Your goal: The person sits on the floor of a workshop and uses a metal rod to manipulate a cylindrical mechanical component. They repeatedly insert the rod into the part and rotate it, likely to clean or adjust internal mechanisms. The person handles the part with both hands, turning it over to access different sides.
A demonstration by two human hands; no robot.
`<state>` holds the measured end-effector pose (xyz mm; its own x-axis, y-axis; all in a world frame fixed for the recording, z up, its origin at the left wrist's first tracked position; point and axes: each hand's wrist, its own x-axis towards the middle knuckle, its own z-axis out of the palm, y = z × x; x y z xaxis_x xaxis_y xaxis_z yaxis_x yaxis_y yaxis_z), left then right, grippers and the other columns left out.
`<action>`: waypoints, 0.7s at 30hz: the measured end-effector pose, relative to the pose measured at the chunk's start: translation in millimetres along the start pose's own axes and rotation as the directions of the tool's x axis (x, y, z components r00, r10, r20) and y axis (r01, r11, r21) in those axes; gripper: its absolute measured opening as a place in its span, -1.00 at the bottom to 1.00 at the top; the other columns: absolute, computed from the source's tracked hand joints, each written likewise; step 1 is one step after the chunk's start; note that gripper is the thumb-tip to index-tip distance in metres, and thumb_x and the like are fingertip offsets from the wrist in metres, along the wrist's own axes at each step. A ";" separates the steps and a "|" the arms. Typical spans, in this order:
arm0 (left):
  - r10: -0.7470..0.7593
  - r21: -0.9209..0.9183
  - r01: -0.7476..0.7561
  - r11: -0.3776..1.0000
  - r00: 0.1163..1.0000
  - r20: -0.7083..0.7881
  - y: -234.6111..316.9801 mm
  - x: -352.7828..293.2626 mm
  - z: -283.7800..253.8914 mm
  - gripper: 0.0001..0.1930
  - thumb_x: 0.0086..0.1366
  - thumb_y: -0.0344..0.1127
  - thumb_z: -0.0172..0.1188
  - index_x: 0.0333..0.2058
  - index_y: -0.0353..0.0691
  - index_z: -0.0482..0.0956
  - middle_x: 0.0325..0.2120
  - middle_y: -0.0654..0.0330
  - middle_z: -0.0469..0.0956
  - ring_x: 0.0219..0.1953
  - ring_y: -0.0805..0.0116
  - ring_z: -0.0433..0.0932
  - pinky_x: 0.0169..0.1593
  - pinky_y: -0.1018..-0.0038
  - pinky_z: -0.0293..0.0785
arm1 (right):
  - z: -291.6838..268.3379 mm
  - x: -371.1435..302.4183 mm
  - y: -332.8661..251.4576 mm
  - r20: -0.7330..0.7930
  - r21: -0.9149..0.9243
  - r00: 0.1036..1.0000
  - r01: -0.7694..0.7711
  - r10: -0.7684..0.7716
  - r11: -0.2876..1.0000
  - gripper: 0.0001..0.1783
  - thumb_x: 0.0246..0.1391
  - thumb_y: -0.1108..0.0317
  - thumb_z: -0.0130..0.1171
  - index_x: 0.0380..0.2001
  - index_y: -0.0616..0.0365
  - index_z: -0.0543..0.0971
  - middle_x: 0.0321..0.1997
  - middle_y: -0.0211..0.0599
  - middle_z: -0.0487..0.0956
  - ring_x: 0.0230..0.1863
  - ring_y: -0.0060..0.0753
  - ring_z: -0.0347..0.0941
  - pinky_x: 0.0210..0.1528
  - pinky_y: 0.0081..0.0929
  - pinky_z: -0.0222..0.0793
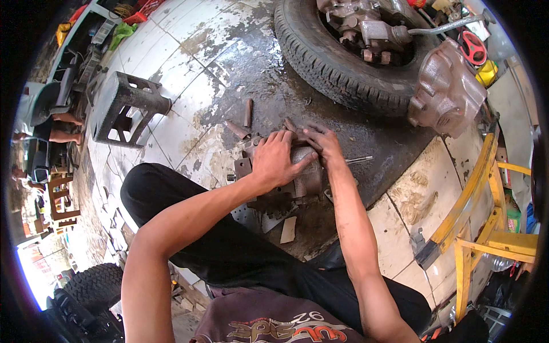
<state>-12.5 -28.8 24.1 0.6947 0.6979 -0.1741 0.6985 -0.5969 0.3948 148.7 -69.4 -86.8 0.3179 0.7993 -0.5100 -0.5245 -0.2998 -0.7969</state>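
A dirty brown metal casting [309, 178], looking like a gearbox part, sits on the dark, oily floor mat in front of my crossed legs. My left hand [279, 159] lies over its top, fingers bent round it and thumb stretched to the right. From the other side my right hand [325, 142] grips its upper edge, next to a short rusty rod [290, 124]; whether the rod is fixed to the casting I cannot tell. Two loose metal rods, one upright in view [248, 112] and one slanted [236, 130], lie just beyond. A thin shiny shaft [360, 159] shows right of my right wrist.
A big tyre [337, 77] lies ahead, with a greasy gear assembly [380, 34] on it. A large metal housing [449, 88] leans at its right. A black plastic stool [126, 108] stands left, a yellow metal frame [466, 200] right. A cardboard scrap [289, 230] lies near my legs.
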 end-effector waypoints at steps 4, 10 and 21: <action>0.092 0.026 -0.089 0.996 0.989 -0.118 -5.3 -0.6 5.7 -0.24 0.22 0.33 0.21 0.00 -0.36 0.50 -0.01 -0.06 0.56 0.13 -0.01 0.48 0.17 0.08 0.35 | -25.1 13.9 22.3 0.103 0.098 0.995 -0.023 0.013 0.995 -0.46 0.17 0.41 0.31 0.19 0.39 0.49 0.01 -0.11 0.65 -0.03 -0.34 0.63 0.00 -0.49 0.58; 0.085 0.023 -0.083 0.996 0.991 -0.105 -3.7 -3.4 7.2 -0.26 0.24 0.32 0.20 -0.02 -0.37 0.54 -0.04 -0.06 0.56 0.11 -0.01 0.50 0.15 0.11 0.37 | -16.2 11.9 8.9 0.054 -0.128 0.998 0.030 -0.023 0.991 -0.60 0.23 0.38 0.28 0.08 0.36 0.59 -0.06 -0.20 0.68 -0.12 -0.42 0.64 -0.05 -0.51 0.60; 0.096 0.025 -0.093 0.995 0.986 -0.140 -8.2 -6.5 8.4 -0.26 0.24 0.31 0.19 -0.03 -0.39 0.55 -0.04 -0.06 0.58 0.07 -0.02 0.53 0.13 0.13 0.40 | -19.0 6.5 4.6 0.074 -0.037 0.996 -0.045 0.048 0.998 -0.53 0.12 0.28 0.40 0.06 0.28 0.64 -0.07 -0.23 0.71 -0.13 -0.43 0.63 -0.09 -0.44 0.55</action>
<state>-21.3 -31.8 14.5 0.7277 0.6859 -0.0077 0.6347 -0.6690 0.3869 163.3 -75.5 -100.0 0.2330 0.8204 -0.5222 -0.5085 -0.3549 -0.7845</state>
